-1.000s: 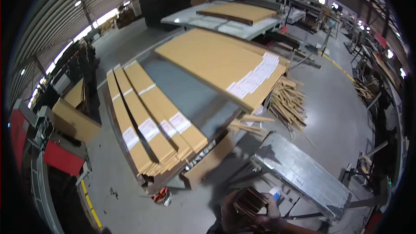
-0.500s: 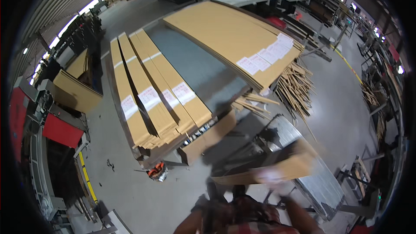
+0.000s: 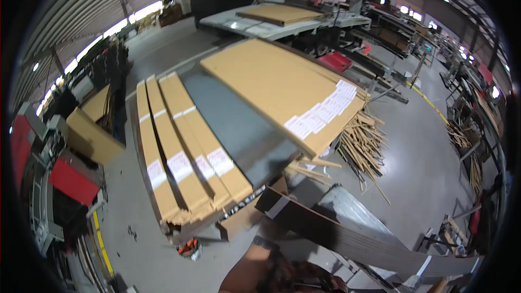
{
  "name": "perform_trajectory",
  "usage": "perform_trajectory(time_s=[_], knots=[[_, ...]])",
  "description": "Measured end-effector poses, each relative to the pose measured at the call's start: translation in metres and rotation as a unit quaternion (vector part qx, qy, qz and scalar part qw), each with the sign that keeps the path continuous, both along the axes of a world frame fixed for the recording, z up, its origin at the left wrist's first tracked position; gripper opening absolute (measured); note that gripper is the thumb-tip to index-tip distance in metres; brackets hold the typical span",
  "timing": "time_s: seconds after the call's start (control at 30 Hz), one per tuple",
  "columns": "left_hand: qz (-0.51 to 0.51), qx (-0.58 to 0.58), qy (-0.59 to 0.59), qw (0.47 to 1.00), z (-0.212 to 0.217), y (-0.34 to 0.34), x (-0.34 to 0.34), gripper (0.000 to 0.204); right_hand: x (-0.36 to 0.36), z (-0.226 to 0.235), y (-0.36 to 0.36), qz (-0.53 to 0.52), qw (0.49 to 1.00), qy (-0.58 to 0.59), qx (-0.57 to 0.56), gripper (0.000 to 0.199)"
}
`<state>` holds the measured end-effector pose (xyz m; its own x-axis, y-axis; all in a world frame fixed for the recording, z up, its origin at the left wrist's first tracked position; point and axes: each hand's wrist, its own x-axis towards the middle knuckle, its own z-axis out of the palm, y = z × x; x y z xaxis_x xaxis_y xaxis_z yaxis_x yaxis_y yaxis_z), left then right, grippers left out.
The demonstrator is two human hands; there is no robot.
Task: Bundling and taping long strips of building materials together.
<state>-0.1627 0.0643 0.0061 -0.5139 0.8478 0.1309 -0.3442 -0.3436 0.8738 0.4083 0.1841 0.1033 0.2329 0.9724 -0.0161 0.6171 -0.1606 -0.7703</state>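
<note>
Worktable (image 3: 230, 114) labels (image 3: 219, 161) blur — dark bundle (image 3: 342, 234) has white bands (image 3: 278, 206).

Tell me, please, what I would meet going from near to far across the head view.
Long dark bundle with white bands → brown cardboard piece → large stack of tan panels → pale table at the back.
</note>
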Motion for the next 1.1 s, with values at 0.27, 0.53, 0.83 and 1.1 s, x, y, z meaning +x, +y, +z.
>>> perform_trajectory(time_s=[0.27,0.53,0.83,1.1], knots=[[-0.069,0.124,-0.334,0.932,0.029,0.102,-0.131,0.084,-0.022,-0.048,0.054,-0.042,0.999,-0.025,-0.022,0.041],[-0.333,0.199,0.139,0.911,0.152,0.127,-0.070,0.080,-0.070,-0.091,0.071,-0.120,0.990,-0.056,-0.058,0.042],[-0.463,0.164,-0.401,0.774,0.108,0.107,-0.013,0.034,0.005,-0.041,0.047,-0.253,0.953,0.086,0.145,0.044],[0.023,-0.087,-0.077,0.993,0.055,0.035,0.065,0.025,-0.023,0.173,0.047,-0.042,0.924,0.154,0.347,0.046]])
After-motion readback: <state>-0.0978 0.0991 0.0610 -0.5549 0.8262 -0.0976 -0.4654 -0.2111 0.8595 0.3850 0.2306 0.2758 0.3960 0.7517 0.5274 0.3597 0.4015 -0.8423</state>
